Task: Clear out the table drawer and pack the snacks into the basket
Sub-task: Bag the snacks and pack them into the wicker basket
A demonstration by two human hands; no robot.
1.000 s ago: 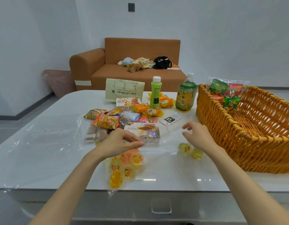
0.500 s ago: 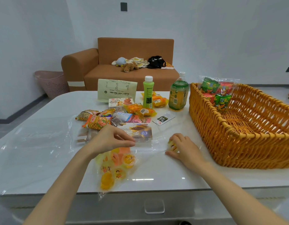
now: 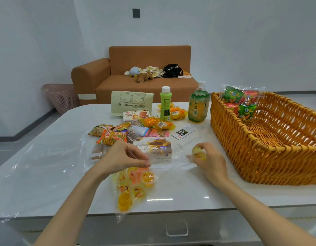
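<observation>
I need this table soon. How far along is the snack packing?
Barely started. Done: one bag of green and red packs leans inside the basket. In hand: the right hand grips a yellow jelly cup, and the left hand pinches the clear jelly bag. Left: the packet pile, green bottle and tea bottle on the table.

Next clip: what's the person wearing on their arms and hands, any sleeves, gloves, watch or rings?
Nothing worn shows. The left forearm and right forearm are bare down to the frame's lower edge, with no sleeve or cuff in view. The left hand and right hand are ungloved, and no watch, bracelet or ring is visible.
</observation>
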